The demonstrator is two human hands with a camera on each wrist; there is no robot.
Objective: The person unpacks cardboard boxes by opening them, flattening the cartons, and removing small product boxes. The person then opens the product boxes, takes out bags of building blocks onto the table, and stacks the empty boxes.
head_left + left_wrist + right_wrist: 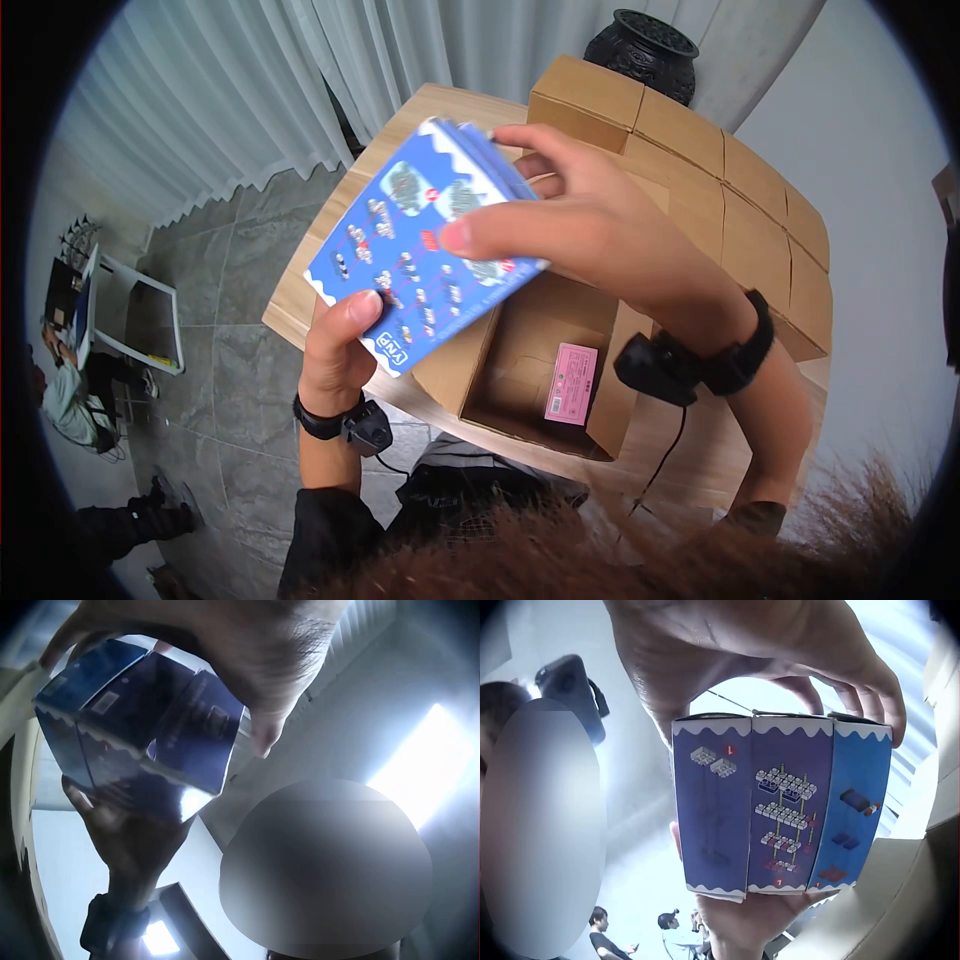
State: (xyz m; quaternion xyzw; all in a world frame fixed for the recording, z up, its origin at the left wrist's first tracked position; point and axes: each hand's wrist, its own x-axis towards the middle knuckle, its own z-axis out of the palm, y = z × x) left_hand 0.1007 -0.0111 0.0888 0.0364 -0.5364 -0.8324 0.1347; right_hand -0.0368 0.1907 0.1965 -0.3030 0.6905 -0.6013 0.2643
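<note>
Both hands hold a stack of three small building-block boxes above the table. The near blue box [400,215] shows brick drawings and a white wavy border. Side by side in the right wrist view are a purple box [712,802], a middle purple box [791,750] and a bright blue box [855,817]. My left hand [338,350] grips the lower left corner, thumb on the printed face. From the upper right, my right hand [590,215] grips the stack, thumb across the front and fingers round the far side. Below, an open carton [480,385] contains a pink box [572,385].
Several brown cardboard boxes [755,235] stand along the table's right and back. Behind them is a dark carved pot [645,50]. The wooden table [395,140] shows at the left. A seated person [75,400] is beyond, near a white-framed table [165,285].
</note>
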